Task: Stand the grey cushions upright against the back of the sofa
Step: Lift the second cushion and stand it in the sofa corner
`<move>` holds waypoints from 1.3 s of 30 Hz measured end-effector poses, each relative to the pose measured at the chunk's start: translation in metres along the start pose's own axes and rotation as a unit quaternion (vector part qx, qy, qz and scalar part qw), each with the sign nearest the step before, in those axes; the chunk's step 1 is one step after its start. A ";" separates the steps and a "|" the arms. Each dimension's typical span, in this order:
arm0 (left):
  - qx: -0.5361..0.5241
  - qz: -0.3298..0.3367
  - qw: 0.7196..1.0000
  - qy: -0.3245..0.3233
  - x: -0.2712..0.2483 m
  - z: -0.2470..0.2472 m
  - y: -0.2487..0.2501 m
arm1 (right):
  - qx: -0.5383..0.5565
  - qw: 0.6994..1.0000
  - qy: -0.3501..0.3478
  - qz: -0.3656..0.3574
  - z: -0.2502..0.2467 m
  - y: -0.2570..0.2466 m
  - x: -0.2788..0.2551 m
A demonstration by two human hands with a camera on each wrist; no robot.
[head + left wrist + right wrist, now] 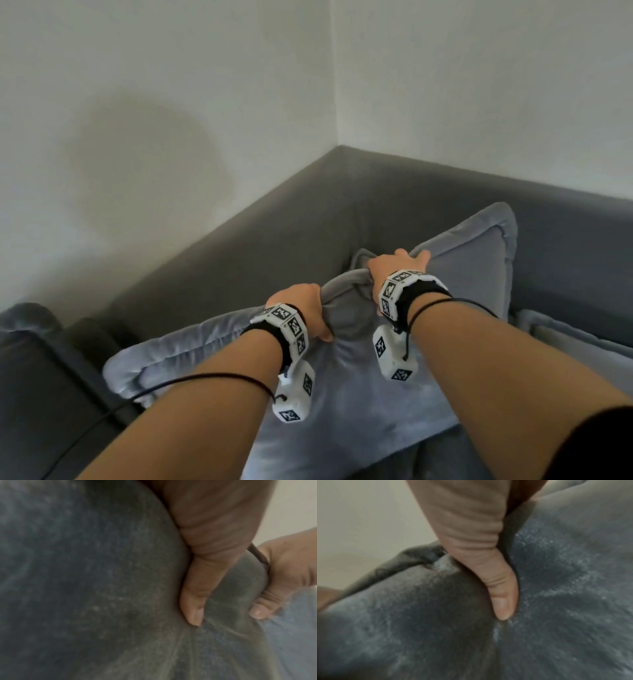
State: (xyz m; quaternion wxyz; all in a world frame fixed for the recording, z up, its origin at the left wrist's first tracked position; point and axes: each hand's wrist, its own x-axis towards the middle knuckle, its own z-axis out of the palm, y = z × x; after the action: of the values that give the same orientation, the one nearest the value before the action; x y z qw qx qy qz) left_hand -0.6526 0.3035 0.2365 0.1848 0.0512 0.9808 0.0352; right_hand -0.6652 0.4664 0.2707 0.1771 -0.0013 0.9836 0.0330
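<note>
On the sofa (394, 192), both hands' grip bunches the tilted cushion's (359, 394) upper edge, corner pointing up-right.

Dim, even indoor light, soft round shadow on the wall (147, 164), head view slightly soft (edges bowed), both wrist views blurred, grainy, dark

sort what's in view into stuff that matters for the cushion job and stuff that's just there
Part of the job:
- grey cushion, gripped along its top edge
- left hand
- right hand
- sofa back
- another pale cushion at the right

Just there:
- dark sofa arm
- white walls
- wrist tracker blocks
</note>
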 end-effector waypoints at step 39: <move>-0.042 -0.090 0.995 -0.005 0.092 -0.004 -0.169 | 0.138 0.990 -0.024 0.030 0.042 -0.148 0.101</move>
State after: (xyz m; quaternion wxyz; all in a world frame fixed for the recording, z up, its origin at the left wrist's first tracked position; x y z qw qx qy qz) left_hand -0.7541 0.1463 0.1928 0.1943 -0.0451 0.9781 0.0588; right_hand -0.7430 0.3227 0.1865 0.1984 0.0533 0.9738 -0.0979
